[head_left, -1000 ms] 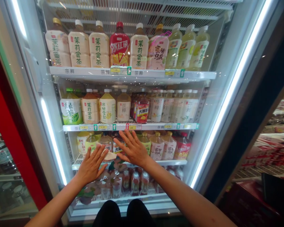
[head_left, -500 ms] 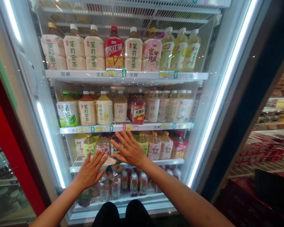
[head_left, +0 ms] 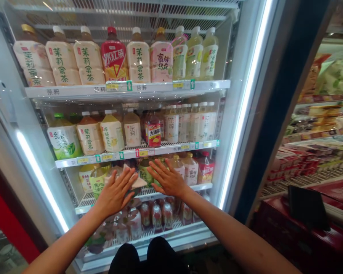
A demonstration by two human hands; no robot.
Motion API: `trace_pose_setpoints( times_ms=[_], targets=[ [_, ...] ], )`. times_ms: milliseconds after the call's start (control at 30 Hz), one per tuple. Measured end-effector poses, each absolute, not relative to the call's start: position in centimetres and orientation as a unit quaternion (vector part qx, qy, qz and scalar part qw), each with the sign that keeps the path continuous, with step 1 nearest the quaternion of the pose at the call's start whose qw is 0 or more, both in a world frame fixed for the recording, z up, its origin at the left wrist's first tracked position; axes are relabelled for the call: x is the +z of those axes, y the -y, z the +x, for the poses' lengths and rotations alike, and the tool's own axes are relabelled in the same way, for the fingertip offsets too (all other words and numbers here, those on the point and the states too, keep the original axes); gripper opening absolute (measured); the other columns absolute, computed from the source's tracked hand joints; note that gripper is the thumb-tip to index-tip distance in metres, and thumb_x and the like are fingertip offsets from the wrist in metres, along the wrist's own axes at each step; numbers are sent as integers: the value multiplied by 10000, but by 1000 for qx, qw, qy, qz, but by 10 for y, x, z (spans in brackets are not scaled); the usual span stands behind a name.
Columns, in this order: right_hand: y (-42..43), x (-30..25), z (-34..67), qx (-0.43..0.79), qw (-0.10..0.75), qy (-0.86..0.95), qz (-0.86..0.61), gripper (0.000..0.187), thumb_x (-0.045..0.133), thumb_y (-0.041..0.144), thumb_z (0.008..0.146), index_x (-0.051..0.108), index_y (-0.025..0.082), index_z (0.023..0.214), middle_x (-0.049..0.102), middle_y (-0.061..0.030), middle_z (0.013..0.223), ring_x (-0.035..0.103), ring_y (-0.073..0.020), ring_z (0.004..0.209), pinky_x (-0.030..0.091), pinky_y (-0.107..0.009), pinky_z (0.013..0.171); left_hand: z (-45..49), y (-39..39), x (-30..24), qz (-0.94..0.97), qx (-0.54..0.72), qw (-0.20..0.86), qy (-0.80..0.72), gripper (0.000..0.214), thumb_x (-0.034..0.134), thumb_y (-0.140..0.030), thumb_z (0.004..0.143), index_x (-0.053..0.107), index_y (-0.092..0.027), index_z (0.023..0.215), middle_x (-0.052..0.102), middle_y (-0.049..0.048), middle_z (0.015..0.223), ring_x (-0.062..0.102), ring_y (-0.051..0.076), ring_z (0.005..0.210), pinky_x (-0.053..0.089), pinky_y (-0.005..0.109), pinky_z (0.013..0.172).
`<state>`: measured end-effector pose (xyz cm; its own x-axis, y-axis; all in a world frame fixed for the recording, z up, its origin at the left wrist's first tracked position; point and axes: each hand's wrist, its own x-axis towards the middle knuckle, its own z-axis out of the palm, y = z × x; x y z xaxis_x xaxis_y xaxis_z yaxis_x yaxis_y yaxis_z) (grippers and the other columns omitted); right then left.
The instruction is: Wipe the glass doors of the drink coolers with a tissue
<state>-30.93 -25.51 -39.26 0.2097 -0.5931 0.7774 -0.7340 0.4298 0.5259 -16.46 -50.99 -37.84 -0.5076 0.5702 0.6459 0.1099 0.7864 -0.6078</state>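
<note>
The left hand (head_left: 114, 194) and right hand (head_left: 167, 179) are open and flat on the glass door (head_left: 234, 152). They seem to be pushing it, in front of the bottles (head_left: 190, 169).

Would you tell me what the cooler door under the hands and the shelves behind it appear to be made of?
The cooler door looks like clear glass: glossy, with reflections and the bottles visible through it. The shelves appear to be white-coated metal wire, going by their thin grid bars.
</note>
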Motion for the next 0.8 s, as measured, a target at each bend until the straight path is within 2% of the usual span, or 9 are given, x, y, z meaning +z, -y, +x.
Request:
trace_pose_setpoints(
  times_ms=[100,167,300,400,533,600,700,800],
  targets=[
    [258,-395,-310,65,568,630,526,670,576,381,974,403,129,1570,405,-111,1633,212,-266,1593,152,-549,1316,-180,492,-348,-162,234,493,822,838,534,-481,976,139,-158,1640,243,118,1690,59,247,1610,-21,526,1319],
    [259,-396,-309,65,564,635,524,646,561,387,981,422,136,1560,411,-105,1631,228,-258,1589,157,-539,1317,-183,487,-356,-152,223,507,819,852,547,-468,970,124,-159,1642,216,123,1696,53,255,1610,-20,528,1319],
    [257,-396,-310,64,559,644,519,660,540,391,993,378,152,1586,408,-91,1635,218,-243,1591,143,-525,1321,-172,497,-412,-224,232,450,833,776,518,-451,980,204,-168,1631,336,85,1656,100,216,1608,17,470,1328],
    [257,-396,-312,63,559,638,525,657,524,391,1003,365,145,1591,405,-97,1637,198,-244,1597,133,-531,1320,-169,501,-417,-254,235,421,839,734,505,-456,990,237,-201,1625,432,62,1611,125,185,1604,27,451,1328],
    [257,-397,-313,72,555,636,531,640,528,379,1003,394,124,1574,383,-110,1647,172,-250,1603,145,-541,1318,-184,485,-378,-183,202,473,838,768,499,-475,996,187,-181,1633,312,120,1667,89,237,1608,5,526,1317],
    [257,-397,-312,70,548,640,535,653,540,381,995,390,125,1577,368,-107,1655,158,-252,1606,152,-543,1317,-190,476,-377,-168,192,487,835,789,509,-480,991,174,-167,1634,265,131,1682,74,256,1608,-5,538,1313],
    [255,-396,-311,64,536,645,541,725,581,393,972,341,120,1600,380,-113,1649,138,-256,1609,171,-545,1312,-188,476,-409,-218,200,451,842,757,518,-444,988,212,-179,1627,349,96,1651,105,224,1605,16,486,1323],
    [253,-394,-312,74,550,638,534,695,570,375,984,354,116,1592,416,-105,1632,123,-238,1611,135,-529,1320,-177,481,-440,-268,194,405,852,697,506,-350,987,254,-190,1617,471,56,1588,159,187,1595,37,430,1327]
  ],
)
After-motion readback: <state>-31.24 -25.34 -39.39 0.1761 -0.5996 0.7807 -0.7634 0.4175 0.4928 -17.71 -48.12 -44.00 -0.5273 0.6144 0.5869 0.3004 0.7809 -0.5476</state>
